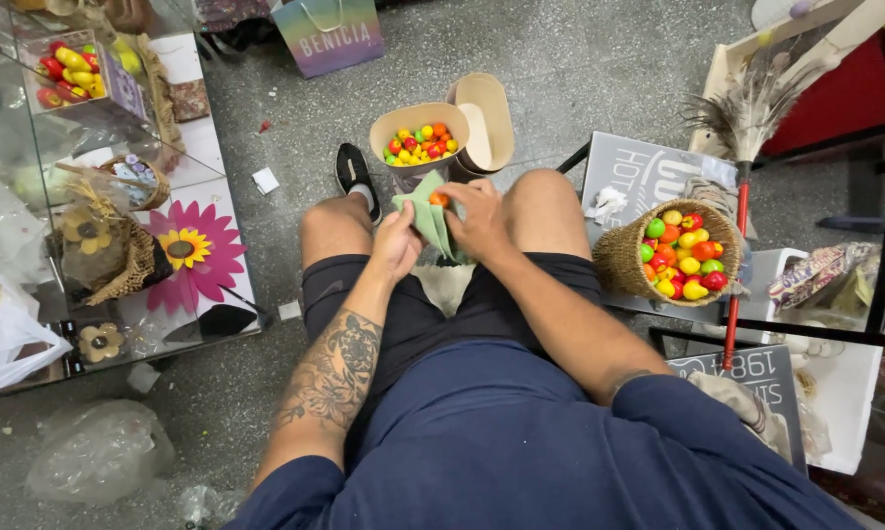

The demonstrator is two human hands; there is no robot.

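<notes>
I sit with both hands between my knees. My left hand (395, 242) is closed on the lower edge of a soft green cloth (425, 216), fingers curled around the fabric. My right hand (479, 220) pinches a small round orange fruit figure (440, 199) against the cloth, thumb and forefinger pressed together on it.

At twelve o'clock from my hands stands an oval tan cardboard tub (420, 134) filled with small red, yellow, green and orange fruit figures, touching an empty tub of the same kind (486, 118) tilted at its right. At three o'clock a woven brown wicker basket (627, 257) holds more of the coloured figures. At nine o'clock, well apart, a pink paper flower with a yellow centre (189, 250) lies on a glass shelf (30, 137).
</notes>
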